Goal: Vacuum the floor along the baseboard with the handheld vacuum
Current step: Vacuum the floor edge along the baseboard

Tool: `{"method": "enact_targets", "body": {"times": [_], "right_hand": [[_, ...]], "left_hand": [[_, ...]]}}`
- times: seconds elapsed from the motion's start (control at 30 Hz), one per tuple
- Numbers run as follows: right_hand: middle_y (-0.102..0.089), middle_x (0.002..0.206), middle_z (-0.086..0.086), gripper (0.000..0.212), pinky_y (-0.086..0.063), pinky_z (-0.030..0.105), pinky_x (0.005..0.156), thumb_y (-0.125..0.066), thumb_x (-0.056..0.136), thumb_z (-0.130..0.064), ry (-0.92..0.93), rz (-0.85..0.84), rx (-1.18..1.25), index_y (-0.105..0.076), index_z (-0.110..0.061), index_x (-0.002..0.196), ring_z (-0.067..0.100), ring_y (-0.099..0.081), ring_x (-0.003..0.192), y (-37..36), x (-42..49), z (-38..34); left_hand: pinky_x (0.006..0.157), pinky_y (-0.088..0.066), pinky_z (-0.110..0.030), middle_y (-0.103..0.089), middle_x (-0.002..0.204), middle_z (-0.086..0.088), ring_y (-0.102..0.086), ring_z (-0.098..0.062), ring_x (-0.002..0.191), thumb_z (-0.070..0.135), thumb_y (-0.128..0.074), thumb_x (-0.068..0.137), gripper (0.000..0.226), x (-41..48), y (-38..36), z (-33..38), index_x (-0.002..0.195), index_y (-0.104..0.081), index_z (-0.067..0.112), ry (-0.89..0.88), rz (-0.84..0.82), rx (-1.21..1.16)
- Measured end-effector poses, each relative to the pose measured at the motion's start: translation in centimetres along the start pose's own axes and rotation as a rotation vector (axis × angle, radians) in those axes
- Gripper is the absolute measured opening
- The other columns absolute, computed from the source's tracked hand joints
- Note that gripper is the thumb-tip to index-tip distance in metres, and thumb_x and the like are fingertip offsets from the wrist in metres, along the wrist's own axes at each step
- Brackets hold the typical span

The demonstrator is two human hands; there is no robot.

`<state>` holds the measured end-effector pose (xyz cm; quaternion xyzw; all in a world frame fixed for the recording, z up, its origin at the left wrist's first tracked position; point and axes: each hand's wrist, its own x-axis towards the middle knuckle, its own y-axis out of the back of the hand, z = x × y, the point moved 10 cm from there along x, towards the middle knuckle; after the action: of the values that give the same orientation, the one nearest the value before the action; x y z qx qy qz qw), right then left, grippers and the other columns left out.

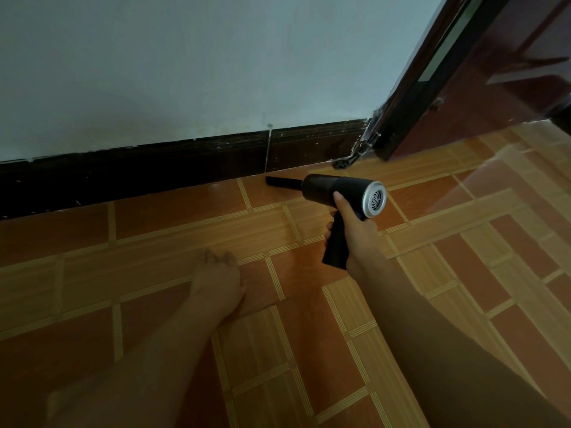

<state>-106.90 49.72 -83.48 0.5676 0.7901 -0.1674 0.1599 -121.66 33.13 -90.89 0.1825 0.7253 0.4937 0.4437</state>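
- handheld vacuum [343,193]: black, pistol shape, silver grilled rear cap facing the camera's right. It is held low over the floor [154,239] near the floor's far edge, toward the far right corner by the door.
- nozzle [282,182]: slim, black, points left and slightly away. Its tip is down at the floor's far edge, just beside the foot of the baseboard [139,174]. Cannot tell if the tip touches the board.
- right hand [355,234]: wrapped round the vacuum's handle, fingers curled tight round the far side of the grip. One digit is stretched up onto the barrel. The forearm runs in from the near right corner.
- left hand [216,281]: planted on the floor about mid-floor, left of and nearer than the vacuum, well apart from it. Palm down, fingers loosely bent with tips on the tile, holding nothing.
- baseboard: dark brown, runs along the whole far edge of the floor, with a pale vertical seam just left of the nozzle tip and pale specks along the top.
- wall [185,72]: plain pale blue-grey above the baseboard.
- door [494,88]: dark reddish wood, glossy, at the far right corner, standing at an angle to the wall.
- floor: orange-brown tiles with lighter striped bands, shiny near the door.
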Motion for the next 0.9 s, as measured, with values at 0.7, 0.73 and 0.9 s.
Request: {"method": "enact_targets", "body": {"times": [0.7, 0.73, 0.9], "right_hand": [[-0.057, 0.066, 0.002, 0.03, -0.05, 0.027, 0.054, -0.07, 0.082, -0.034, 0.031, 0.269, 0.163, -0.059, -0.01, 0.098, 0.013, -0.056, 0.055, 3.7, 2.6, 0.0], [-0.057, 0.067, 0.002, 0.03, -0.05, 0.026, 0.054, -0.07, 0.082, -0.034, 0.031, 0.277, 0.168, -0.059, -0.011, 0.098, 0.012, -0.056, 0.055, 3.7, 2.6, -0.1], [-0.06, 0.079, 0.004, 0.045, -0.053, 0.032, 0.069, -0.071, 0.08, -0.038, 0.031, 0.328, 0.178, -0.059, -0.006, 0.11, 0.017, -0.059, 0.07, 4.3, 3.3, 0.1]], "left_hand": [[0.113, -0.012, -0.046, -0.037, 0.143, -0.026, -0.021, -0.045, 0.137, 0.054, -0.032, 0.093, 0.08, 0.9, -0.6, 1.3, 0.148, -0.004, 0.004, 0.004, -0.027, 0.121], [0.113, -0.012, -0.047, -0.037, 0.143, -0.026, -0.021, -0.045, 0.137, 0.055, -0.032, 0.093, 0.08, 1.0, -0.6, 1.4, 0.148, -0.004, 0.004, 0.003, -0.029, 0.122], [0.113, -0.013, -0.046, -0.04, 0.142, -0.024, -0.022, -0.045, 0.137, 0.055, -0.031, 0.093, 0.08, 1.1, -0.6, 1.4, 0.148, -0.004, 0.004, 0.004, -0.017, 0.124]]}}
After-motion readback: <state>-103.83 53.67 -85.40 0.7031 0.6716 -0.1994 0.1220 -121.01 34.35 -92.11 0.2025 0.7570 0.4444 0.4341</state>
